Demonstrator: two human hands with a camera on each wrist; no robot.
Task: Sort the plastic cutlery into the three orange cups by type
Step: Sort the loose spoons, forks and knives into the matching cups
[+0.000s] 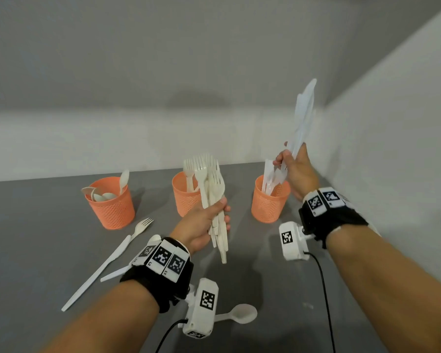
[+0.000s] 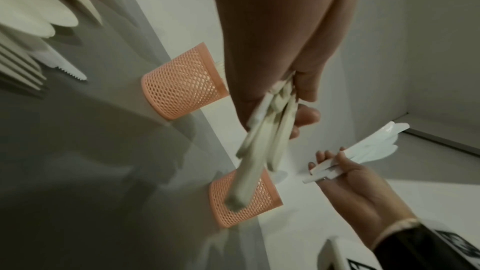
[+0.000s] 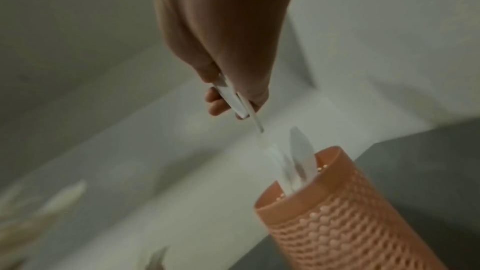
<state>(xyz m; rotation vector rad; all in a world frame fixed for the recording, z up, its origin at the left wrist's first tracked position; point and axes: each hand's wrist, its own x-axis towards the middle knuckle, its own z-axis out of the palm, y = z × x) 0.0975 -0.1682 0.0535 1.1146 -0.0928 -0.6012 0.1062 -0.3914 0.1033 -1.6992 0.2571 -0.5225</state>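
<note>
From the head view, your right hand (image 1: 294,169) grips knives (image 1: 303,115) blade-up, just above and behind the knife cup (image 1: 267,207); your left hand (image 1: 206,222) holds forks (image 1: 209,179) upright before the fork cup (image 1: 182,200).

At the left wrist, fork handles (image 2: 259,151) point down, the cup beyond them.

At the right wrist, knife handles (image 3: 246,110) aim at the cup's mouth (image 3: 298,192), so lower them straight.

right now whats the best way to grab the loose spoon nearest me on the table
Take the spoon by its handle, coming from above. It lies flat, bowl to the right; the handle runs left under the left wrist camera, so that arm must move first.
</note>
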